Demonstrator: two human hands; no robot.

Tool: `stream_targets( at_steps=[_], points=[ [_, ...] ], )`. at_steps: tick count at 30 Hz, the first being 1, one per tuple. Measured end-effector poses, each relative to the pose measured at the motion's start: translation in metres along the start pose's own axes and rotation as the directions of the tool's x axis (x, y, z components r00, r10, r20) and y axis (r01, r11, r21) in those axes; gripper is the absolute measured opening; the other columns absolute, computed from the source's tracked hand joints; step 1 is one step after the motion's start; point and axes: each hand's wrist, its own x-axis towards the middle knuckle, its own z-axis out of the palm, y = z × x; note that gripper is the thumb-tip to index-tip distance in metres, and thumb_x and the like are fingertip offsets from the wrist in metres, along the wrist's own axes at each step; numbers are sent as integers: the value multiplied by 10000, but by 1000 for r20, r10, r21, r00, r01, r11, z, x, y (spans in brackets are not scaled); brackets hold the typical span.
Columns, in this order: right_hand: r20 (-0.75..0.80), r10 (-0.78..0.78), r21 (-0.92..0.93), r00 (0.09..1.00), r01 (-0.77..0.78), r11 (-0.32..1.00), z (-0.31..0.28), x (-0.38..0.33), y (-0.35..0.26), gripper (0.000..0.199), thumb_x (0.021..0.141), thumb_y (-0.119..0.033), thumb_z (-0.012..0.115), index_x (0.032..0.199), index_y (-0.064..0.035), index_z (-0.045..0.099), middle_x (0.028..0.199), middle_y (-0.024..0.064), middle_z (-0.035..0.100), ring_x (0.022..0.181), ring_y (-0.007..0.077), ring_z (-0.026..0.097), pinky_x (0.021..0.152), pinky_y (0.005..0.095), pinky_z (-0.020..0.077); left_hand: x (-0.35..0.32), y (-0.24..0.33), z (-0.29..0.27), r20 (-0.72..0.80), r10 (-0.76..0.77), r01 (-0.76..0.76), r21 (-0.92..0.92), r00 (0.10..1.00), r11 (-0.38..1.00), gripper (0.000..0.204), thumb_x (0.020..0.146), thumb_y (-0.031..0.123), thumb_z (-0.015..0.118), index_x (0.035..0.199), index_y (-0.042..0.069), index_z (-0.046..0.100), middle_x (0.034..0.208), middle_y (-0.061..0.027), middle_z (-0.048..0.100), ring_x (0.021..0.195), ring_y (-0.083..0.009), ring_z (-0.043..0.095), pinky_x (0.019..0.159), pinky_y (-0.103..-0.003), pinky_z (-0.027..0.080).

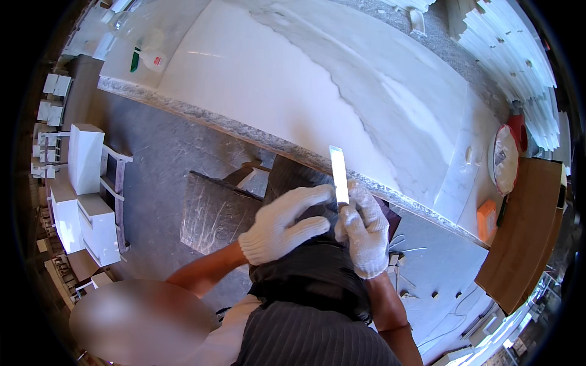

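Observation:
My right hand [365,235], in a white knitted glove, is closed around the lower end of a flat, pale, shiny blade [339,174], which looks like a scraper. Its squared tip points away from me, over the near edge of a large white and grey veined stone slab [281,91]. Just left of the blade, my left hand [287,222] is open in a matching glove, thumb and fingers apart. Its fingertips come close to the blade's lower end; whether they touch it I cannot tell.
A bowl [505,160] with whitish material and an orange block [486,219] sit at the slab's right end, beside a cardboard box [525,229]. A white bottle [152,59] stands far left. White blocks [85,158] are stacked on the left; stone pieces [506,55] lean far right.

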Motion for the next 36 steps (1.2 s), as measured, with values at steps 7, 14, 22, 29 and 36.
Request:
stream_targets(
  at_steps=[7, 14, 22, 29, 36],
  points=[
    [-28, -63, -96, 998, 60, 994, -12, -8, 4, 348, 1034, -73, 621, 1377, -14, 625, 1048, 57, 707, 725, 57, 602, 595, 202, 491, 10, 1, 35, 121, -292, 316, -330, 949, 890, 291, 1039, 162, 611, 1285, 9, 640, 1139, -69, 661, 1062, -123, 621, 940, -277, 504],
    [-149, -394, -395, 907, 311, 865, -74, -21, -50, 302, 1084, -222, 558, 1254, 6, 660, 986, 79, 696, 730, 97, 625, 687, 266, 536, 33, 26, 33, 22, -454, 398, -519, 891, 756, 213, 1086, 127, 457, 1206, -13, 564, 830, -153, 703, 649, -238, 691, 640, -355, 594],
    [-258, -856, -961, 449, -207, 182, -205, 1, -169, 443, 950, -319, 693, 1324, -98, 612, 1280, 175, 631, 1117, 298, 662, 924, 421, 550, 43, 27, 46, 180, -412, 450, -331, 893, 829, 200, 1072, 179, 537, 1135, 0, 599, 883, -122, 711, 729, -198, 727, 704, -320, 621],
    [-22, -759, -986, 651, -140, -92, -236, 63, -191, 439, 901, -317, 666, 1324, -201, 660, 1371, 161, 613, 1210, 345, 629, 1061, 407, 473, 52, 26, 55, 236, -467, 523, -342, 852, 781, 219, 1056, 204, 575, 1086, -8, 622, 888, -143, 723, 726, -202, 741, 698, -314, 615],
    [-143, -866, -980, 479, 52, 190, -196, 10, -214, 262, 987, -193, 623, 1175, -33, 709, 988, 70, 687, 851, 177, 635, 784, 300, 509, 54, 15, 51, 246, -452, 511, -303, 858, 805, 244, 1032, 218, 638, 1065, -24, 636, 815, -119, 709, 658, -166, 705, 653, -269, 582]
  ],
)
